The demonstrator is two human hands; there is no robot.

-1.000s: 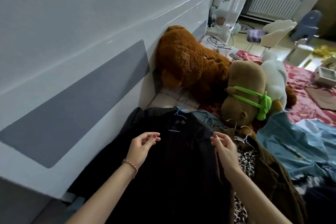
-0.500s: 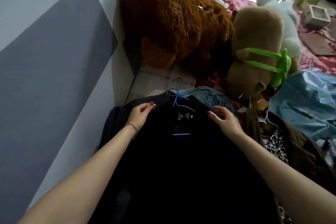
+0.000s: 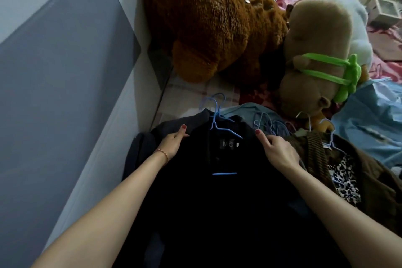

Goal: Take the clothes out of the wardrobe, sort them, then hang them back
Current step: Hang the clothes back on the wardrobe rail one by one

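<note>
Since the black jacket (image 3: 217, 213) is the largest thing under your hands, treat it first: it lies spread on top of the pile of clothes on the bed (image 3: 189, 91), collar away from you, and looks thick and limp, heavier than the thin pieces beside it. It should sag and fold wherever you do not support it, so lift by the shoulders, not by the cloth lower down.

Your left hand (image 3: 171, 143) rests on the jacket's left shoulder edge, thumb laid forward along the collar, fingers curled over the fabric; whether that grip really pinches the cloth I cannot tell. Your right hand (image 3: 280, 152) lies on the opposite shoulder with one finger stretched toward the collar and the rest bent, pressing more than clasping.

Between your two grips sits the blue hanger (image 3: 224, 130), its hook pointing beyond your fingertips. It is thin wire, likely springy and slick, so the jacket could slide off if tilted.

Just outside your right grip lie a brown knitted garment (image 3: 369, 180) and a leopard-print piece (image 3: 343, 178), probably light and soft.
</note>
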